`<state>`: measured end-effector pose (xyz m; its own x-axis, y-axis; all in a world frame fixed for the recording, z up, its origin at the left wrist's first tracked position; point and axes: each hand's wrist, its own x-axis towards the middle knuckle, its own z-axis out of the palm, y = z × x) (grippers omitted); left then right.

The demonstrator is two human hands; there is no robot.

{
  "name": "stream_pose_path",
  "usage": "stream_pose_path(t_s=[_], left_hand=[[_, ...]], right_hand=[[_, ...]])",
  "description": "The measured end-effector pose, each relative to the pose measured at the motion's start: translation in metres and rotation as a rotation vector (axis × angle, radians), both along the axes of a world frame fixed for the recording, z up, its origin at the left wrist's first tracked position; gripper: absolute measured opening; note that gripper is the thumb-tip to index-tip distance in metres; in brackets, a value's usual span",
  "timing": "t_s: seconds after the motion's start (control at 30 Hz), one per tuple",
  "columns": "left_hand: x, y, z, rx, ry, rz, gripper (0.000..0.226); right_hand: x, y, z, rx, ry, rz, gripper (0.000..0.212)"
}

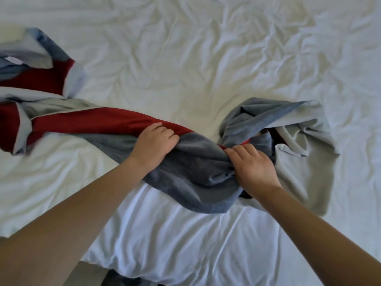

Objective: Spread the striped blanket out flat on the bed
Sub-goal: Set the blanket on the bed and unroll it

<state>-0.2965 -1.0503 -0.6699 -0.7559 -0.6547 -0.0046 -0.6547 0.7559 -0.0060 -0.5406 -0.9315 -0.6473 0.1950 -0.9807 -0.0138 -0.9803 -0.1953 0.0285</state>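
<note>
The striped blanket (pixel 193 162), in red, blue-grey and pale grey bands, lies bunched and twisted across the white bed (pixel 185 58) from the far left edge to the right of centre. My left hand (pixel 154 144) is closed on the blanket where the red band meets the blue-grey one. Just to its right, my right hand (pixel 252 169) grips a gathered knot of blue-grey cloth. A crumpled heap of pale grey and blue-grey folds sits beyond my right hand.
The wrinkled white sheet covers the whole bed. The bed's near edge (pixel 123 269) shows at the bottom, with dark floor below it. A small white label (pixel 13 59) shows on the blanket at the far left.
</note>
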Motion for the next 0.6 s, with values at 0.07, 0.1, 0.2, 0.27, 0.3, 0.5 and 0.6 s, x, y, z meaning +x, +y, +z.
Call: stream_pose_path(t_s=[0.07,0.1,0.2,0.27,0.3,0.5,0.6], left_hand=[[0.004,-0.014,0.007,0.034,-0.03,-0.055,0.01],[0.006,-0.021,0.011,0.048,-0.033,-0.055,0.01],[0.014,-0.048,0.022,0.083,0.003,-0.008,0.011],[0.02,-0.07,0.029,0.11,0.033,0.051,0.016],[0.024,-0.082,0.033,0.113,0.045,0.074,0.018],[0.072,-0.154,0.053,0.037,0.09,0.102,0.011],[0.11,-0.187,0.061,-0.023,0.024,0.124,0.005]], right_hand=[[0.001,-0.009,0.003,0.019,-0.003,0.032,0.022],[0.002,-0.015,0.006,0.031,-0.006,0.041,0.023],[0.011,-0.041,0.021,0.078,-0.019,0.038,0.031],[0.022,-0.064,0.034,0.107,-0.019,0.006,0.028],[0.028,-0.077,0.04,0.125,-0.02,-0.029,0.029],[0.071,-0.172,0.054,0.086,-0.031,-0.192,0.038],[0.102,-0.22,0.052,0.061,-0.054,-0.196,0.033]])
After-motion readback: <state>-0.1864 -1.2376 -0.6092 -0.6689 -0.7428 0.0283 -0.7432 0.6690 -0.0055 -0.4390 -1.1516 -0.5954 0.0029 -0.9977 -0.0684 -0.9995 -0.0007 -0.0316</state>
